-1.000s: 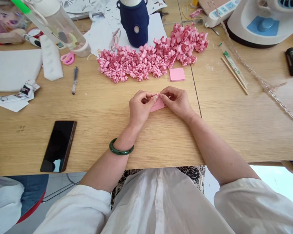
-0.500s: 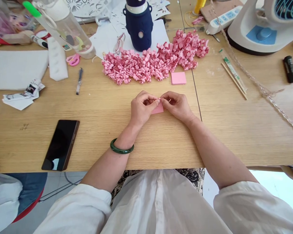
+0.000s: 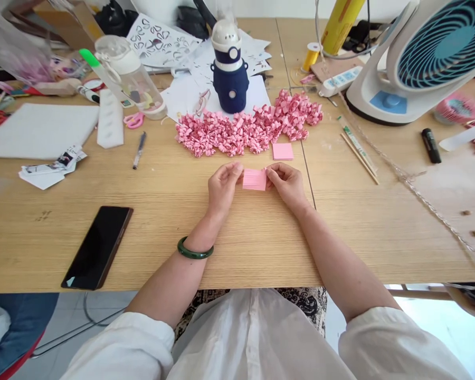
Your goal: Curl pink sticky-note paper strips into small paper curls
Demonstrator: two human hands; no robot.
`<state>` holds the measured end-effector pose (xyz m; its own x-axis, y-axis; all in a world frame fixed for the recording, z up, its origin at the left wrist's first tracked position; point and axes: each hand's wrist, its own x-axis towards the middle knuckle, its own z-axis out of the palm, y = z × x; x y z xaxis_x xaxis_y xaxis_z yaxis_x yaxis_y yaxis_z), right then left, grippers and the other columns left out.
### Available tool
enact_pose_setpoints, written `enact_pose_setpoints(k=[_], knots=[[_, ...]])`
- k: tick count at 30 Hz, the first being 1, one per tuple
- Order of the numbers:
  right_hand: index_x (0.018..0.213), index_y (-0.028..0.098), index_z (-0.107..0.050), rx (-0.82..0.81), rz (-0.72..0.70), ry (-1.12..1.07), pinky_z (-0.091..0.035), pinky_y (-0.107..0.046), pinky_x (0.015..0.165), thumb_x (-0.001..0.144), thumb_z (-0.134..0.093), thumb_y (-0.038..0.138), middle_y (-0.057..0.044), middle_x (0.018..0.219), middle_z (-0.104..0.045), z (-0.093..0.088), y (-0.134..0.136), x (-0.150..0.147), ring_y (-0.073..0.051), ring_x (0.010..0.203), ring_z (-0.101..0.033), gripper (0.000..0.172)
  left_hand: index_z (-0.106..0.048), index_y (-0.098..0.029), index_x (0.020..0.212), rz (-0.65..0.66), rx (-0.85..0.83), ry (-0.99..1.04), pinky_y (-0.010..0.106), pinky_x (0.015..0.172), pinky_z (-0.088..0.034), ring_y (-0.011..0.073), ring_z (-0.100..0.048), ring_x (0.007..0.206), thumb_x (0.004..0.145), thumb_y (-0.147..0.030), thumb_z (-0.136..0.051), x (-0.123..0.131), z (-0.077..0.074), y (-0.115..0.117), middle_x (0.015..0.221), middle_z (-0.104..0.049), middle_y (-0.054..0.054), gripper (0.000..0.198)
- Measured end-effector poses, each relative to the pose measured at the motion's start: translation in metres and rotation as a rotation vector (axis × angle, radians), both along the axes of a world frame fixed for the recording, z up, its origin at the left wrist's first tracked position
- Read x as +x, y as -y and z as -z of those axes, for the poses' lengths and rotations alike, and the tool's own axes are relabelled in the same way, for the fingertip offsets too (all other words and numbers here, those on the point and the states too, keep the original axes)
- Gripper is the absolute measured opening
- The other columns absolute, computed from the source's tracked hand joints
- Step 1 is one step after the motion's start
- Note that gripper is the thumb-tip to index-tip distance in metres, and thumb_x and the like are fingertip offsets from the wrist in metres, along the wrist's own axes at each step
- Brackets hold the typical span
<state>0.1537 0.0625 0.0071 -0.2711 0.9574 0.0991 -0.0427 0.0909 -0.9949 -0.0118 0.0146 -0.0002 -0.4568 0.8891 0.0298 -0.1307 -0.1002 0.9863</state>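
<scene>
Just in front of me, a small pink paper slip [image 3: 254, 180] with several fine parallel cuts across it is held up between my hands. My right hand [image 3: 288, 183] pinches its right edge with thumb and forefinger. At the left edge, my left hand [image 3: 222, 184] is closed, thumb against fingers, with fingertips touching the paper and partly hidden. A stack of pink paper slips [image 3: 282, 151] lies just beyond my right hand. Farther back stretches a long heap of curled pink paper flowers [image 3: 237, 129].
A dark blue bottle [image 3: 230, 89] stands behind the flowers. To the left are a phone [image 3: 97, 247], a pen [image 3: 139, 150], pink scissors [image 3: 134, 121] and a clear bottle [image 3: 140, 87]. On the right are wooden sticks [image 3: 359, 158], a twisted cord [image 3: 427, 199], a marker [image 3: 431, 145] and a fan [image 3: 391, 100].
My hands have moved apart, and the paper between them now shows its full cut face. The view has tilted up, bringing more of the fan and bottle into sight.
</scene>
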Motion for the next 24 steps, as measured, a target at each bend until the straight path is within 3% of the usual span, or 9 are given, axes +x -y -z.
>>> enact_pose_setpoints(k=[4, 10, 15, 24], knots=[[0.077, 0.018, -0.066, -0.028, 0.017, 0.002, -0.048, -0.025, 0.054, 0.079, -0.074, 0.049, 0.002, 0.063, -0.063, -0.0007, -0.0005, 0.0015, -0.01, 0.054, -0.057, 0.031, -0.078, -0.016, 0.095, 0.044, -0.022, -0.01, 0.032, 0.084, -0.059, 0.0194, -0.072, 0.087, 0.067, -0.04, -0.086, 0.0034, -0.0003, 0.0027, 0.094, -0.079, 0.007, 0.038], [0.079, 0.018, -0.067, -0.072, -0.051, 0.029, -0.051, -0.026, 0.055, 0.075, -0.078, 0.058, 0.002, 0.062, -0.063, -0.0023, 0.0017, 0.0013, -0.011, 0.054, -0.058, 0.042, -0.079, -0.018, 0.091, 0.061, -0.001, -0.036, 0.032, 0.09, -0.058, 0.0192, -0.073, 0.093, 0.071, -0.032, -0.08, 0.0043, -0.0016, 0.0046, 0.1, -0.081, 0.006, 0.025], [0.089, 0.019, -0.071, -0.109, -0.094, 0.016, -0.055, -0.027, 0.059, 0.073, -0.078, 0.062, -0.001, 0.079, -0.069, -0.0073, 0.0044, 0.0029, -0.013, 0.065, -0.061, 0.046, -0.079, -0.018, 0.092, 0.098, -0.032, -0.05, 0.034, 0.089, -0.058, 0.0196, -0.074, 0.091, 0.072, -0.035, -0.079, 0.0057, -0.002, 0.0055, 0.097, -0.081, 0.006, 0.025], [0.079, 0.018, -0.072, 0.021, -0.075, 0.116, -0.048, -0.028, 0.068, 0.075, -0.078, 0.045, -0.002, 0.079, -0.071, -0.0026, 0.0035, 0.0019, -0.013, 0.07, -0.059, 0.027, -0.08, -0.018, 0.091, 0.202, -0.044, -0.085, 0.034, 0.089, -0.059, 0.0207, -0.075, 0.091, 0.075, -0.036, -0.079, 0.0095, -0.003, 0.0077, 0.097, -0.081, 0.007, 0.024]])
